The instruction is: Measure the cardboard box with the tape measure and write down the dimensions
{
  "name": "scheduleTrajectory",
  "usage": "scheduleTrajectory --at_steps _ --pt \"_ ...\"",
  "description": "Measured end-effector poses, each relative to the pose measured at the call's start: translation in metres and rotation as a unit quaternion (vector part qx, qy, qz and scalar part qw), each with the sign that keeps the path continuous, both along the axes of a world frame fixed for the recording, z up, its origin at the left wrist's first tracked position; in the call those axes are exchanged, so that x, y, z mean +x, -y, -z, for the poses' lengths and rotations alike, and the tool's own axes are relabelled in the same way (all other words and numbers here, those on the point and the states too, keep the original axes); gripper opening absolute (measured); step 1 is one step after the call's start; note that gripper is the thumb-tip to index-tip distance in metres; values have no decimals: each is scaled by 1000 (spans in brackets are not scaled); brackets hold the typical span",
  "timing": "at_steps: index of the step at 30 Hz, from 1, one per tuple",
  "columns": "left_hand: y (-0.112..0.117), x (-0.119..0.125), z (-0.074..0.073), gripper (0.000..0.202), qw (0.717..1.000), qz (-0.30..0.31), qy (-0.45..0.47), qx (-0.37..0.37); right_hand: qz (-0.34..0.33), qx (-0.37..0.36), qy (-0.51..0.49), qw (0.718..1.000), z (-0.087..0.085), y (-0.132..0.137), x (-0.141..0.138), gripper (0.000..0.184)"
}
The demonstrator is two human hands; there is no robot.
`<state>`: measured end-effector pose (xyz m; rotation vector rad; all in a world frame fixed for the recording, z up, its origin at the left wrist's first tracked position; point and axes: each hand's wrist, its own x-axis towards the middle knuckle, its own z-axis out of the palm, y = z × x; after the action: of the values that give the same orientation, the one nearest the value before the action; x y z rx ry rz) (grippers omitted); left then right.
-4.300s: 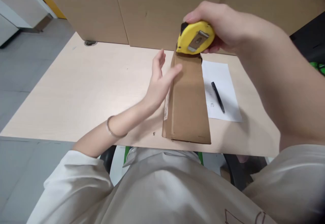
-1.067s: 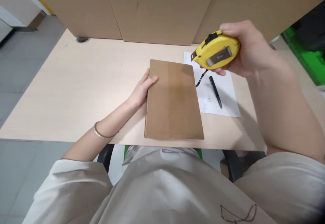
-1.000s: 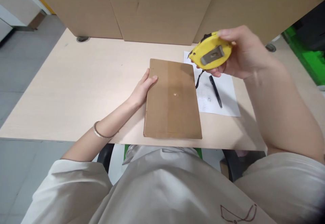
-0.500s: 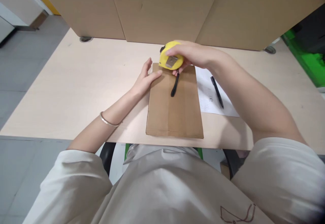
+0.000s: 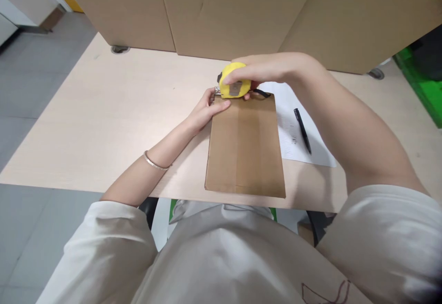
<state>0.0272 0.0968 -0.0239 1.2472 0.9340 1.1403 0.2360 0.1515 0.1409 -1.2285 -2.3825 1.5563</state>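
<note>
A flat brown cardboard box (image 5: 247, 152) lies on the table close to its front edge. My right hand (image 5: 255, 70) grips a yellow tape measure (image 5: 226, 71) at the box's far edge, thumb across the case. From the case a black wrist strap (image 5: 261, 93) hangs over the box's far right corner. At the far left corner, my left hand (image 5: 207, 110) is closed on the box, its thumb lying on top and its fingers curled at the side. The metal tape end (image 5: 217, 90) shows beside those fingertips; whether they touch it, I cannot tell.
To the right of the box lies a white printed sheet (image 5: 311, 150), partly under my right arm, with a black pen (image 5: 302, 131) on it. Tall brown panels (image 5: 238, 14) stand along the table's back edge. A cable hole (image 5: 119, 49) sits at the back left.
The tape measure has turned and come down to the box's far edge, and its strap has swung right. My left fingers have curled in at the corner. The view has shifted slightly.
</note>
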Motion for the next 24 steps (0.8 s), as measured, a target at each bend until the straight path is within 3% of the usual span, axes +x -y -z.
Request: scheduleTrajectory --at_steps 7,15,20,24 --pt "5 0 -4 79 999 6 10 -33 36 -34 26 998 -1 -7 41 43" --pt "-8 3 3 55 998 -45 5 -38 27 -25 36 999 5 -5 43 26" --pt "-6 -6 6 68 999 -35 -23 -35 16 -23 18 999 4 -2 42 25" --pt "-9 -11 11 74 999 -25 -23 -29 79 0 29 996 -3 3 60 15"
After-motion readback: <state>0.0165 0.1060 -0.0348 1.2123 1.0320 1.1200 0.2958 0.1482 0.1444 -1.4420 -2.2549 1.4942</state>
